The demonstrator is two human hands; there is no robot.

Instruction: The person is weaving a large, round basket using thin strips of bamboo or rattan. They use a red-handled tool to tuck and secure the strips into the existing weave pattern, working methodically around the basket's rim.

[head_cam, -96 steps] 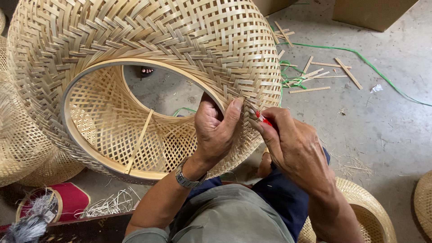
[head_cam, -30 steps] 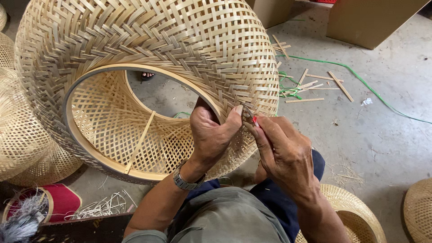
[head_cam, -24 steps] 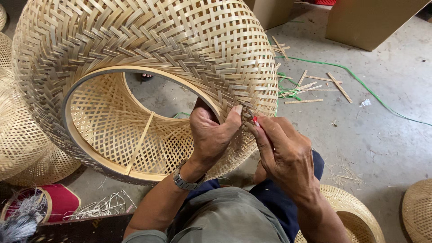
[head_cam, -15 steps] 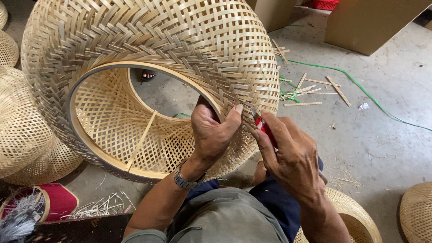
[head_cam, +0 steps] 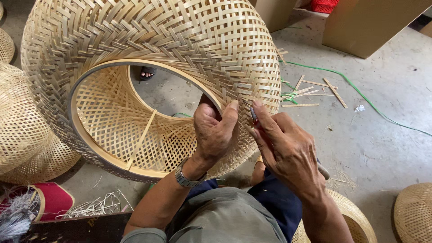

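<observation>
A large woven bamboo basket (head_cam: pixel 148 58), round and bulging, lies on its side on the concrete floor (head_cam: pixel 382 135), its open mouth turned toward the near left. The weave of the body looks complete all round, and a smooth bent hoop (head_cam: pixel 90 85) already lines the mouth, with a flat cross slat (head_cam: pixel 141 139) set inside. So the shaping seems done; what is in hand looks like finishing at the rim on the near right, though how much of the rim is left to go over cannot be told.

The left hand (head_cam: pixel 215 130) is closed over the rim there, thumb inside the mouth and fingers curled over the outer weave, gripping the basket. The right hand (head_cam: pixel 288 148) sits just beside it, fingers narrowed round a small tool (head_cam: pixel 253 114) with a bit of red on it, its tip touching the strips at the edge; what kind of tool cannot be told.

Loose bamboo offcuts (head_cam: pixel 315 87) and a green cord (head_cam: pixel 360 94) lie on the floor to the far right. Other woven baskets (head_cam: pixel 27 130) are stacked at the left, and one more sits at the near right corner (head_cam: pixel 414 211)
</observation>
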